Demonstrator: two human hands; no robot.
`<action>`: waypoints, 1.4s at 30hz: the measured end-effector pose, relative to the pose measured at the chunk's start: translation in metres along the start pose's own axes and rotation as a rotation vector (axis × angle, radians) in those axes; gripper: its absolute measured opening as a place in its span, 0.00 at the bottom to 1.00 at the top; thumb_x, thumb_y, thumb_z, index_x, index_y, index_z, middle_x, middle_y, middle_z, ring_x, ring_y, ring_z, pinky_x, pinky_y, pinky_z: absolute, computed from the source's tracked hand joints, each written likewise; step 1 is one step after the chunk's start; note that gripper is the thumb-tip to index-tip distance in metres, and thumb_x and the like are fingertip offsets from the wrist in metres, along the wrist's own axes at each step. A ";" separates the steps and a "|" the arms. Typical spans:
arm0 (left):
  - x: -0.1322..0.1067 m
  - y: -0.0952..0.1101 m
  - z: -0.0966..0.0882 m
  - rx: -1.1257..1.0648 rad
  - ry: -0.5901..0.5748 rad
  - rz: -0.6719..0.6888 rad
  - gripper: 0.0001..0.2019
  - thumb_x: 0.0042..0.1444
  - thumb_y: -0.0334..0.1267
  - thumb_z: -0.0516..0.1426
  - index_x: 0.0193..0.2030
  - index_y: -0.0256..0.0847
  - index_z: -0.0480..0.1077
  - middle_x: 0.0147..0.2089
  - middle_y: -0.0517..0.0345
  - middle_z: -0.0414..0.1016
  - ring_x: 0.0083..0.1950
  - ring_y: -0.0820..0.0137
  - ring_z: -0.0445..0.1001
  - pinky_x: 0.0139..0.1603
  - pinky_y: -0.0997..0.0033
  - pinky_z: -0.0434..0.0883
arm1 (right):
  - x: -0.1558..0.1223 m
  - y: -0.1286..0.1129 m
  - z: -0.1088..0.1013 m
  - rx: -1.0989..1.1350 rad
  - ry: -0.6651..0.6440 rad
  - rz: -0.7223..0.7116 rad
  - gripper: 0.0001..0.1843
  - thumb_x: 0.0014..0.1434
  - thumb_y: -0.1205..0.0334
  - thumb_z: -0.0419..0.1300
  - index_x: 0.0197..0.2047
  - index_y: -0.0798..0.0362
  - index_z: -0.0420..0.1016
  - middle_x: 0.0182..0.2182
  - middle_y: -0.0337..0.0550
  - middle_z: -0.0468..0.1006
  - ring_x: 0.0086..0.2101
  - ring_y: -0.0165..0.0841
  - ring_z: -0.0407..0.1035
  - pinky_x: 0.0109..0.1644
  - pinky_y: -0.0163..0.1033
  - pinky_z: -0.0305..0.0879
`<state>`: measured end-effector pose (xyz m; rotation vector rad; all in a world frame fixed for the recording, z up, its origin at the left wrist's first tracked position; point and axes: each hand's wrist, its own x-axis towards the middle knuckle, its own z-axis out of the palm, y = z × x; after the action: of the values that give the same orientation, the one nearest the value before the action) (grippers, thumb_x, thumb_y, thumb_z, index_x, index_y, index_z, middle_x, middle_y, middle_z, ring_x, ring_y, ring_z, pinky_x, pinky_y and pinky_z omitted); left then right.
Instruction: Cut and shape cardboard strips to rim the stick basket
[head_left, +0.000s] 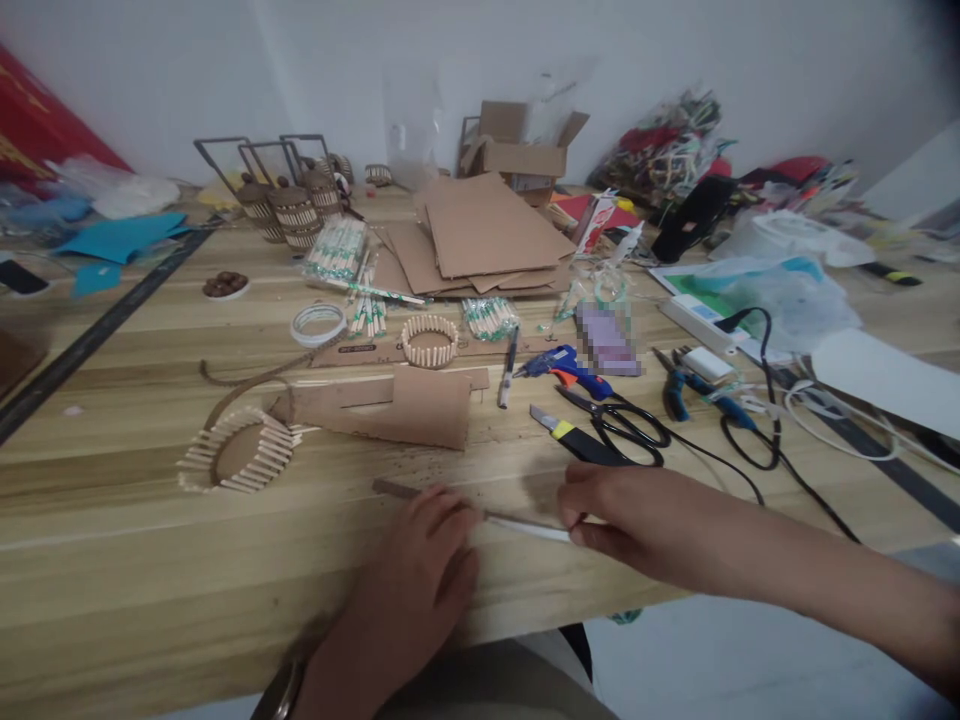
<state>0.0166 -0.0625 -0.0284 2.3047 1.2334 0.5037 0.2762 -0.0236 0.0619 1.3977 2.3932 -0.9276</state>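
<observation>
- Your right hand pinches a thin strip near its right end.
- Your left hand lies over the strip; I cannot tell whether it grips.
- The strip is on the table, nearer you than the knife.

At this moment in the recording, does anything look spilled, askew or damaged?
Nothing looks damaged, but two things stand out: dark specks are scattered on the wooden table just beyond the left hand, like stray debris, and the utility knife lies near the right hand with its blade exposed.
</observation>
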 end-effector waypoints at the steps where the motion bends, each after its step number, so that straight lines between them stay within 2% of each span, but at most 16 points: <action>1: -0.001 -0.001 0.002 0.064 0.001 0.033 0.17 0.66 0.35 0.51 0.60 0.38 0.69 0.62 0.45 0.73 0.66 0.56 0.68 0.64 0.48 0.70 | -0.005 0.003 -0.005 0.020 -0.024 0.021 0.08 0.60 0.67 0.54 0.31 0.51 0.73 0.34 0.45 0.77 0.31 0.37 0.71 0.33 0.38 0.58; 4: -0.006 -0.004 0.011 0.236 -0.030 0.153 0.19 0.67 0.35 0.51 0.62 0.31 0.68 0.64 0.41 0.72 0.67 0.55 0.66 0.65 0.52 0.69 | -0.021 0.007 -0.023 0.144 -0.126 0.045 0.08 0.60 0.62 0.55 0.31 0.50 0.73 0.30 0.42 0.76 0.30 0.36 0.69 0.31 0.38 0.59; 6: -0.009 -0.005 0.017 0.333 -0.062 0.212 0.21 0.67 0.39 0.53 0.61 0.27 0.69 0.65 0.36 0.70 0.69 0.53 0.65 0.67 0.54 0.66 | -0.026 0.005 -0.033 0.243 -0.198 0.030 0.10 0.61 0.57 0.56 0.30 0.50 0.73 0.28 0.41 0.74 0.29 0.34 0.66 0.31 0.37 0.58; 9: -0.012 -0.003 0.026 0.415 -0.110 0.207 0.28 0.65 0.48 0.57 0.62 0.23 0.68 0.68 0.30 0.65 0.70 0.47 0.61 0.67 0.51 0.65 | -0.019 -0.004 -0.038 0.354 -0.319 -0.037 0.13 0.63 0.54 0.55 0.31 0.51 0.71 0.27 0.38 0.70 0.29 0.31 0.63 0.31 0.35 0.57; 13: -0.012 0.005 0.035 0.393 -0.173 0.136 0.35 0.62 0.54 0.59 0.65 0.25 0.65 0.70 0.29 0.60 0.72 0.43 0.57 0.66 0.45 0.66 | 0.018 -0.012 -0.019 0.520 -0.412 -0.181 0.13 0.63 0.53 0.57 0.30 0.52 0.69 0.26 0.36 0.67 0.29 0.29 0.60 0.33 0.34 0.57; 16: -0.010 0.012 0.039 0.326 -0.192 0.111 0.39 0.59 0.57 0.60 0.67 0.27 0.63 0.69 0.31 0.62 0.71 0.44 0.59 0.65 0.45 0.66 | 0.053 -0.009 0.004 0.736 -0.506 -0.266 0.18 0.62 0.45 0.59 0.33 0.52 0.68 0.27 0.35 0.67 0.28 0.28 0.61 0.33 0.34 0.58; 19: -0.008 0.014 0.038 0.267 -0.174 0.068 0.40 0.57 0.58 0.61 0.67 0.30 0.61 0.69 0.35 0.63 0.71 0.46 0.60 0.65 0.45 0.67 | 0.076 -0.001 0.021 0.811 -0.505 -0.277 0.25 0.57 0.37 0.62 0.32 0.52 0.67 0.28 0.35 0.69 0.28 0.27 0.61 0.33 0.34 0.59; 21: -0.010 0.012 0.034 0.282 -0.164 0.075 0.41 0.56 0.60 0.61 0.68 0.31 0.61 0.69 0.36 0.64 0.70 0.45 0.61 0.65 0.45 0.67 | 0.081 0.006 0.025 0.819 -0.513 -0.262 0.27 0.57 0.34 0.61 0.32 0.52 0.66 0.27 0.35 0.68 0.27 0.27 0.62 0.35 0.36 0.60; 26: -0.028 -0.004 0.015 0.428 -0.096 0.106 0.35 0.57 0.60 0.60 0.62 0.33 0.69 0.68 0.37 0.66 0.68 0.41 0.63 0.65 0.42 0.65 | 0.075 0.023 0.015 0.644 -0.484 -0.290 0.26 0.60 0.35 0.59 0.33 0.53 0.68 0.28 0.35 0.67 0.31 0.28 0.61 0.37 0.36 0.59; 32: -0.059 -0.026 0.007 0.497 -0.022 0.239 0.27 0.64 0.51 0.58 0.62 0.33 0.69 0.65 0.41 0.71 0.66 0.50 0.67 0.63 0.52 0.69 | 0.070 0.029 0.005 0.568 -0.571 -0.309 0.25 0.62 0.36 0.57 0.32 0.52 0.67 0.28 0.37 0.68 0.31 0.30 0.62 0.35 0.35 0.59; 37: -0.070 -0.032 0.010 0.509 -0.007 0.238 0.26 0.63 0.45 0.60 0.63 0.33 0.66 0.65 0.43 0.71 0.63 0.52 0.70 0.57 0.55 0.72 | 0.069 0.023 0.004 0.516 -0.571 -0.319 0.20 0.64 0.43 0.57 0.33 0.53 0.68 0.28 0.37 0.67 0.30 0.30 0.60 0.33 0.34 0.58; 42: -0.070 -0.032 0.010 0.517 0.000 0.250 0.24 0.64 0.44 0.59 0.63 0.32 0.67 0.63 0.43 0.72 0.61 0.53 0.71 0.56 0.56 0.72 | 0.069 0.005 0.002 0.474 -0.520 -0.354 0.12 0.64 0.55 0.55 0.32 0.54 0.69 0.27 0.37 0.68 0.29 0.29 0.61 0.34 0.33 0.57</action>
<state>-0.0366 -0.1089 -0.0610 2.9159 1.1850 0.2869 0.2438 0.0251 0.0253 0.7043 2.1144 -1.7840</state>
